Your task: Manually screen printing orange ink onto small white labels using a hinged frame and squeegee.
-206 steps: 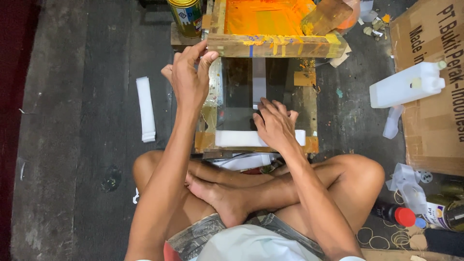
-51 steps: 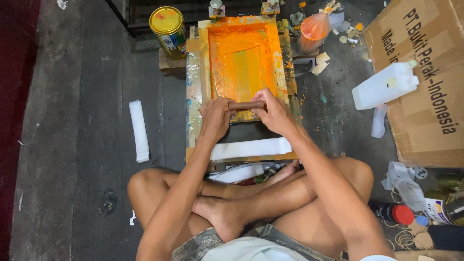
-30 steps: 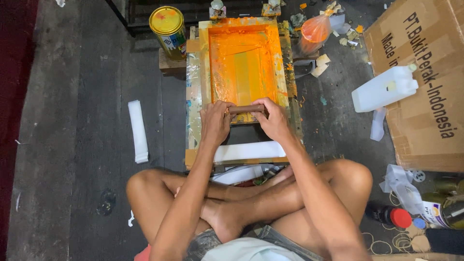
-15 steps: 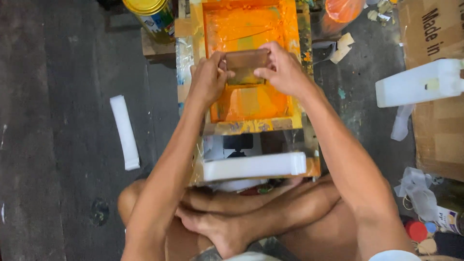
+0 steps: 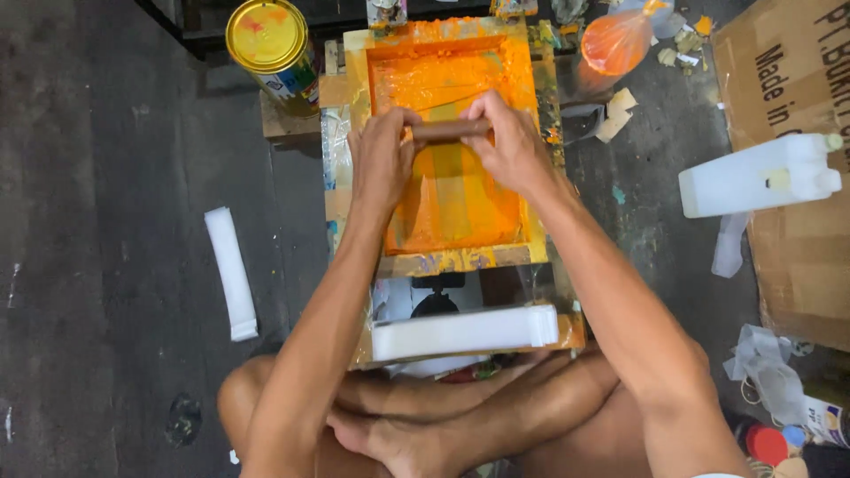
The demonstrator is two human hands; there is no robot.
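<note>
Both hands on one brown squeegee handle (image 5: 450,130), upper centre of frame: left hand (image 5: 382,159) fingers curled tight round its left end, right hand (image 5: 506,142) fingers closed over its right end. Handle lies crosswise over one wooden screen frame (image 5: 460,259), mesh coated in orange ink, frame flat on a low wooden stand. Squeegee sits in the upper half of the screen, blade edge hidden by the hands

Counts:
- 1 paint tin (image 5: 270,46), yellow lid, upper left, just beside the frame
- 1 clear bag of orange ink (image 5: 620,40), upper right
- 1 white plastic jerrycan (image 5: 761,174), lying on its side at the right edge, against 1 cardboard box (image 5: 797,88)
- 2 stacks of white strips: one (image 5: 464,330) across the near end of the stand, below the frame; one (image 5: 231,273) on the dark floor at left, well apart

Person sits cross-legged, bare legs at bottom of frame, touching the stand
</note>
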